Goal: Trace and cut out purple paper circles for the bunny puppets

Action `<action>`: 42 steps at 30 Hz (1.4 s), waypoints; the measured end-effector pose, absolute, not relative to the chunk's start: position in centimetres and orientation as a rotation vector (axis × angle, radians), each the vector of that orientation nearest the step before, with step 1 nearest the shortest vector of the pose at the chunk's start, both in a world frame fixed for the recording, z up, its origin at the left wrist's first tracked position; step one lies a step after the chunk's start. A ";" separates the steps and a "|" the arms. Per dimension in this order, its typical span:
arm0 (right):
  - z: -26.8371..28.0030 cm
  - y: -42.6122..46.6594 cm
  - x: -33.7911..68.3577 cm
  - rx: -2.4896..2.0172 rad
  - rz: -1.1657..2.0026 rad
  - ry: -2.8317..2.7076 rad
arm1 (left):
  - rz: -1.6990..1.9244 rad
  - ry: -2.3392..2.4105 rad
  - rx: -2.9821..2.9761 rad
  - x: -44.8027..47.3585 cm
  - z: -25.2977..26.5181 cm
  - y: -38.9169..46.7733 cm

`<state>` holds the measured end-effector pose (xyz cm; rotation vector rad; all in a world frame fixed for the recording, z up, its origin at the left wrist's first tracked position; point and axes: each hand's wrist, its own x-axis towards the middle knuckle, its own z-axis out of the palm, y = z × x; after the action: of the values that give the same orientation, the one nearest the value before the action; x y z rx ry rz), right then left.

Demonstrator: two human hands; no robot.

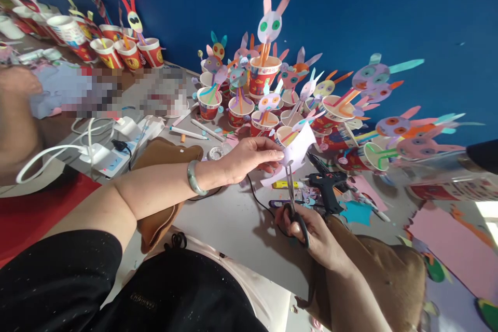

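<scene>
Between the thumb and fingers of my left hand [252,158] is a pale lilac sheet of paper [301,144], held above the table. My right hand [311,233] grips black-handled scissors [290,187], with fingers through the loops. The blades point up and meet the lower edge of the paper near my left fingertips. Just right of the scissors lies a black glue gun [329,184]. A yellow marker [287,184] rests on the table behind the blades.
Paper cups [264,75] with paper rabbit heads crowd the back by the blue wall [175,5]. A power strip [124,148] with white cables sits at left. Pink paper [447,238] lies at right. Another person's blurred arm [17,109] shows at far left.
</scene>
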<state>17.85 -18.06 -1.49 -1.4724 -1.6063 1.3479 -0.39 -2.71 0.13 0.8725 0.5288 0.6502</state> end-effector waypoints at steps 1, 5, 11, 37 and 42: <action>-1.6 -18.1 17.7 -1.462 1.339 -1.599 | 0.646 0.523 0.869 -0.4 0.1 -2.9; -2.1 -18.1 17.3 -1.415 1.286 -1.565 | 0.592 0.516 0.852 -0.3 -0.2 -3.8; -2.4 -18.1 17.0 -1.392 1.253 -1.547 | 0.538 0.504 0.829 -0.2 -0.2 -4.7; -2.5 -18.0 16.3 -1.407 1.204 -1.534 | 0.562 0.564 0.866 -0.2 0.5 -5.2; -2.4 -18.0 16.3 -1.407 1.213 -1.542 | 0.555 0.568 0.865 -0.2 0.4 -5.2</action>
<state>16.28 -18.05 -2.44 -1.4070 -1.5423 1.2132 -0.18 -5.19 0.41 0.8648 0.5677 0.5553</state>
